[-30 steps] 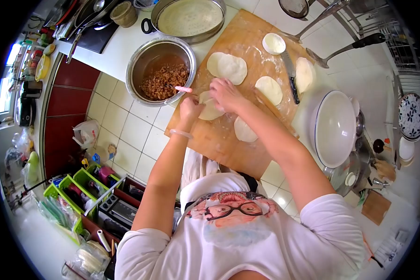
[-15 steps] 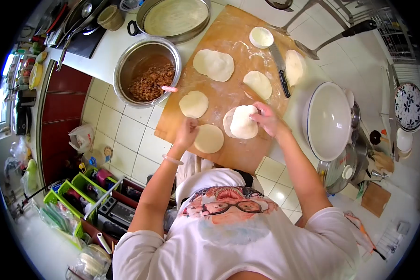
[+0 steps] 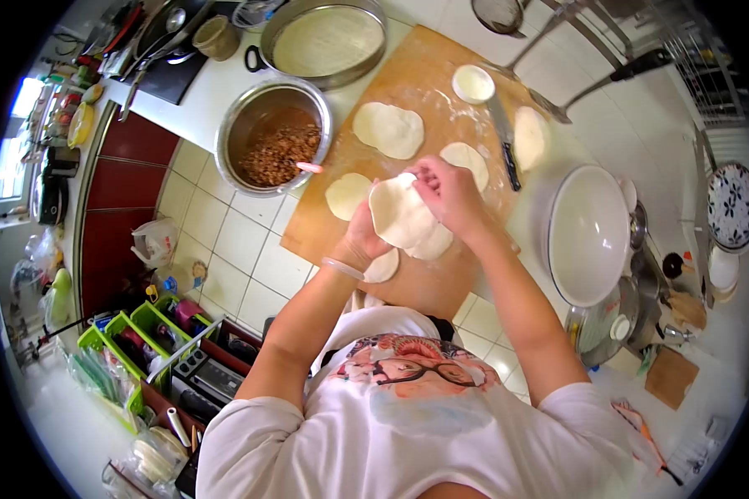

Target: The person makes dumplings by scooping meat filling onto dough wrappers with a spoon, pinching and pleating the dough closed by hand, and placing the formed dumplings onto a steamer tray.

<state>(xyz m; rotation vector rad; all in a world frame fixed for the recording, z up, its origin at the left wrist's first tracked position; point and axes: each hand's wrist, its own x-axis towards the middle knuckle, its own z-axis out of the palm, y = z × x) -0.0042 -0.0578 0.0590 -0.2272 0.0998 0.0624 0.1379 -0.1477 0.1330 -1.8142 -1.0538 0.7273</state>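
My left hand (image 3: 364, 234) supports a round dough wrapper (image 3: 398, 212) from its left side, fingers beneath it. At the wrapper's upper right edge, my right hand (image 3: 451, 193) pinches the dough between thumb and fingers. Under the held piece, another dough round (image 3: 431, 242) shows in part on the wooden board (image 3: 429, 287). More flat dough rounds lie around my hands: one (image 3: 389, 130) above, one (image 3: 348, 196) to the left, one (image 3: 382, 266) partly behind my left wrist, and one (image 3: 466, 161) partly covered by my right hand.
Left of the board stands a steel pot (image 3: 225, 150) of brown filling (image 3: 279, 155) with a pink-handled utensil (image 3: 310, 168). A round pan (image 3: 377, 62) sits behind. A knife (image 3: 508, 150), a small white bowl (image 3: 473, 84), a dough lump (image 3: 531, 140) and a large white basin (image 3: 589, 237) are rightward.
The dough wrapper has moved left and up from my right hand onto my left hand. My left hand came right from the board's edge; my right hand shifted left and now pinches its edge.
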